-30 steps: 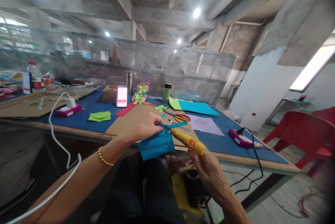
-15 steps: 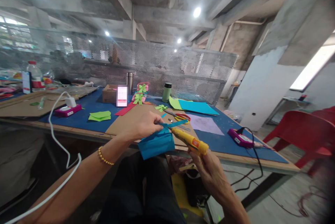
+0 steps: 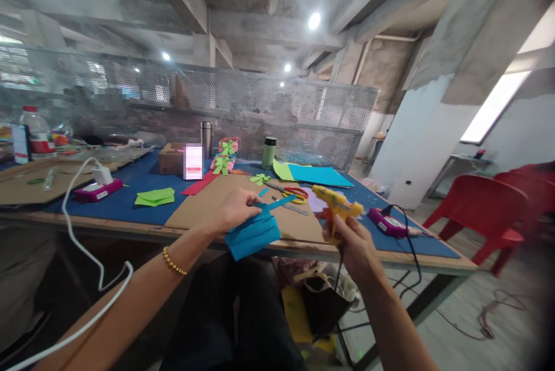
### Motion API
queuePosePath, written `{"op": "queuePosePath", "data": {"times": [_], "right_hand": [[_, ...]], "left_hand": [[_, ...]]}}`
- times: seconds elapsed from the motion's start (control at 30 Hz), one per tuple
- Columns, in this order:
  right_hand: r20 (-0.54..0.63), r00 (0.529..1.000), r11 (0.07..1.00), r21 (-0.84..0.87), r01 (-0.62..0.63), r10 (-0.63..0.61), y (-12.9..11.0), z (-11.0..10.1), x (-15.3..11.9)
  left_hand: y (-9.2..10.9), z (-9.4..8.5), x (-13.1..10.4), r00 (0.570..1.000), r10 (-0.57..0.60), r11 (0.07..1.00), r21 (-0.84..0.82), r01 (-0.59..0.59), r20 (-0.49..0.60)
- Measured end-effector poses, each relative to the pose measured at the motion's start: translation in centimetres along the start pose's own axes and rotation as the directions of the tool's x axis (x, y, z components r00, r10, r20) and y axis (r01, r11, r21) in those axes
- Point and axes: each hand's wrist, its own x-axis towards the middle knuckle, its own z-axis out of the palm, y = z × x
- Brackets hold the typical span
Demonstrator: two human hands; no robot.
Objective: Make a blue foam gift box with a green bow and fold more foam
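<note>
Your left forearm (image 3: 130,301): bare, slanting up and rightward from the lower left. Your left wrist (image 3: 207,229): nearly in line with it. Your left hand (image 3: 238,209): back uppermost, thumb and fingertips drawn together in a pinch. Your right forearm (image 3: 396,316): bare, slanting up and leftward from the lower right. Your right hand (image 3: 349,238): lower in view, fingers curled in a grip. Your thighs (image 3: 269,325): two, side by side, dark-clothed.

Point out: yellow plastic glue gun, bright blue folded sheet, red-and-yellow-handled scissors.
Yellow plastic glue gun (image 3: 337,201): head view, middle of its body.
Bright blue folded sheet (image 3: 254,236): head view, middle of its broad face.
Red-and-yellow-handled scissors (image 3: 285,190): head view, where blades meet handles.
</note>
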Motion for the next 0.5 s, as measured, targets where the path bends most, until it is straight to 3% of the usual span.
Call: {"op": "queuePosePath", "data": {"times": [0.07, 0.1, 0.13, 0.2, 0.27, 0.33, 0.43, 0.5], "right_hand": [[-0.107, 0.994, 0.972, -0.234, -0.012, -0.013, 1.3, -2.5, 2.9], [-0.136, 0.991, 0.912, -0.407, -0.046, -0.011, 2.0, -3.7, 4.2], [-0.175, 0.984, 0.795, -0.599, -0.093, -0.016, 2.7, -4.8, 5.4], [-0.186, 0.982, 0.449, -0.881, -0.15, -0.037, 3.9, -6.3, 7.2], [-0.133, 0.991, 0.141, -0.982, -0.128, -0.028, 4.8, -7.2, 8.0], [-0.079, 0.997, -0.043, -0.996, -0.079, 0.002, 5.4, -7.6, 8.1], [-0.048, 0.997, -0.114, -0.993, -0.042, 0.054, 5.3, -7.7, 7.7], [-0.042, 0.999, -0.043, -0.998, -0.042, 0.014, 4.6, -7.3, 7.2]], "left_hand": [[-0.6, -0.2, 0.3, 1.0, 0.027, 0.999, 0.021, -0.027, 0.005], [-0.8, -0.3, 0.4, 0.999, 0.031, 0.999, 0.016, -0.032, 0.01], [-0.8, -0.4, 0.4, 0.999, 0.027, 1.0, 0.002, -0.027, 0.016], [-0.6, -0.8, 0.2, 1.0, 0.003, 0.999, -0.037, -0.002, 0.029], [-0.1, -1.1, 0.0, 0.998, -0.018, 0.998, -0.057, 0.021, 0.053], [0.4, -1.5, -0.3, 0.997, -0.022, 0.999, -0.044, 0.026, 0.08], [0.9, -1.9, -0.6, 0.996, -0.012, 1.0, -0.02, 0.013, 0.089], [1.1, -2.0, -0.9, 0.995, -0.01, 1.0, -0.024, 0.012, 0.097]]}}
